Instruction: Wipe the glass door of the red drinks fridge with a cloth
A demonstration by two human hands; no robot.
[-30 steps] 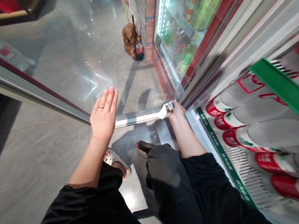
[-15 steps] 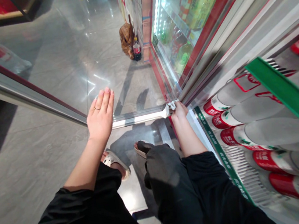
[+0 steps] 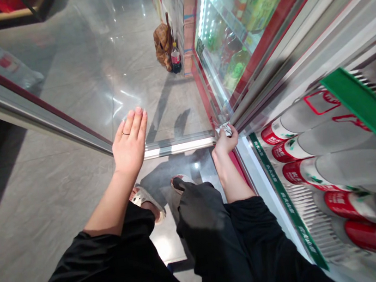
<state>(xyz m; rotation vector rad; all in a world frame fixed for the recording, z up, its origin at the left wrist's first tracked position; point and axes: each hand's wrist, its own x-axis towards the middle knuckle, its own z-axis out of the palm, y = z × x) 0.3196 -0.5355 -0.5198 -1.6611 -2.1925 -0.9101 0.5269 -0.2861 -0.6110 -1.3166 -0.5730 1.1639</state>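
Note:
My left hand lies flat against the glass door near its lower left corner, fingers stretched out and a thin ring on one of them. Down at the door's lower right corner, my right hand grips a crumpled white cloth or tissue. The cloth touches the glass just above the pale bottom frame, close to the hinge side. Part of it is hidden by the fingers.
Right of me, several large bottles with red labels lie on a cooler shelf with a green edge strip. Through the glass I see a brown bag, a dark soda bottle and stacked cartons.
My right hand has slid right along the bottom frame into the corner, its wrist turning and the cloth bunching up. The left hand stays on the glass; the view has shifted slightly.

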